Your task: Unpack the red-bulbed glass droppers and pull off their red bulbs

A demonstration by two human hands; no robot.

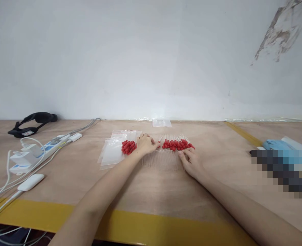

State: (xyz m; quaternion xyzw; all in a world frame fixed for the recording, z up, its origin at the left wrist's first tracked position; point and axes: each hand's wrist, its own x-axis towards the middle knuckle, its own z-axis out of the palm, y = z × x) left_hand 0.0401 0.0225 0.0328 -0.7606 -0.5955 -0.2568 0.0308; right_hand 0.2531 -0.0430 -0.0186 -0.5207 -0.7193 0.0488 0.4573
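Note:
My left hand [146,145] is closed, with thumb and fingers pinched at a red-bulbed dropper [159,144] whose thin tube points toward the wall. Right beside it lies a row of droppers with red rubber bulbs [175,145], tips away from me. At that row's near right edge, my right hand [189,161] has thumb and fingertips together; what they hold, if anything, is too small to make out. Between my hands, thin clear tubes [158,160] lie side by side on the table. Loose red bulbs [128,147] are heaped left of my left hand, on clear zip bags [112,157].
A power strip [50,147] with white plugs and cables runs along the left, near a black head strap [34,123]. A small plastic bag [162,123] lies by the wall. At the right is a blue packet [279,146]. Yellow tape [130,223] marks the table's front edge.

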